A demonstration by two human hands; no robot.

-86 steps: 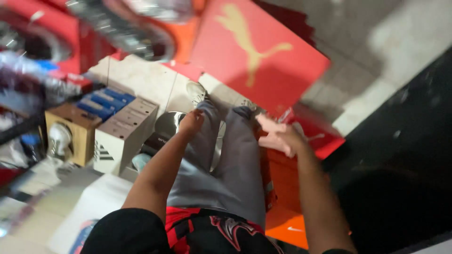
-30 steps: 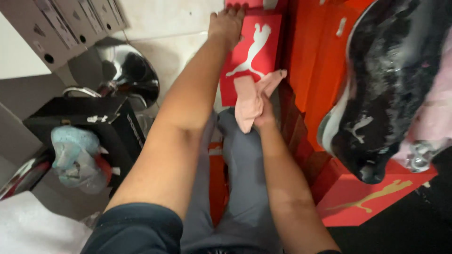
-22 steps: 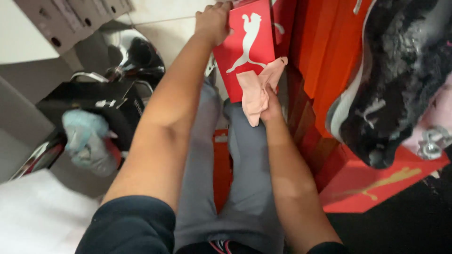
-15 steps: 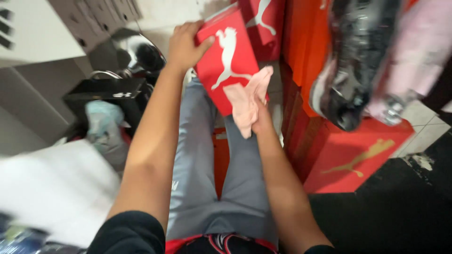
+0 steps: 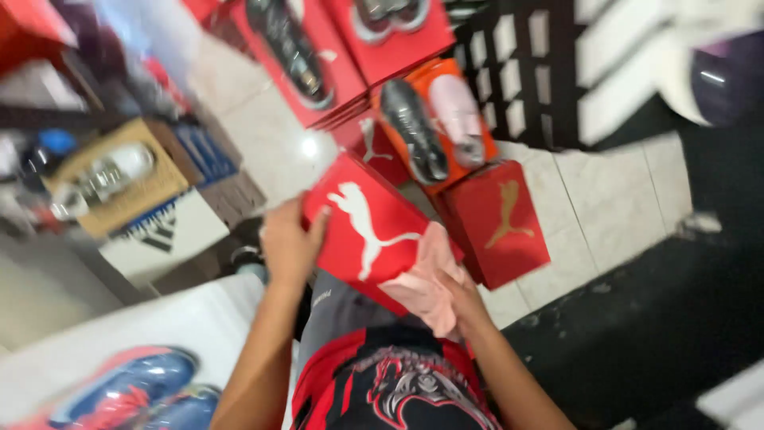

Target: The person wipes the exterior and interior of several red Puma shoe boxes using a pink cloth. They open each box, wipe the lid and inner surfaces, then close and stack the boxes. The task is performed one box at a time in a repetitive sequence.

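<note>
- A shoe shop or its stockroom.
- Red shoeboxes (image 5: 374,48) stacked on the tiled floor (image 5: 605,199), trainers (image 5: 414,131) displayed on top.
- More brown and white shoeboxes (image 5: 135,199) at the floor's left edge.

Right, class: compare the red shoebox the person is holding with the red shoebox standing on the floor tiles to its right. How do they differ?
The held shoebox bears a white animal emblem; the floor shoebox bears a gold one. The held shoebox is gripped by the left hand at its edge, with the right hand pressing a pink cloth against it; the floor shoebox rests untouched on the tiles. Both are red, closed and tilted in this view.
</note>
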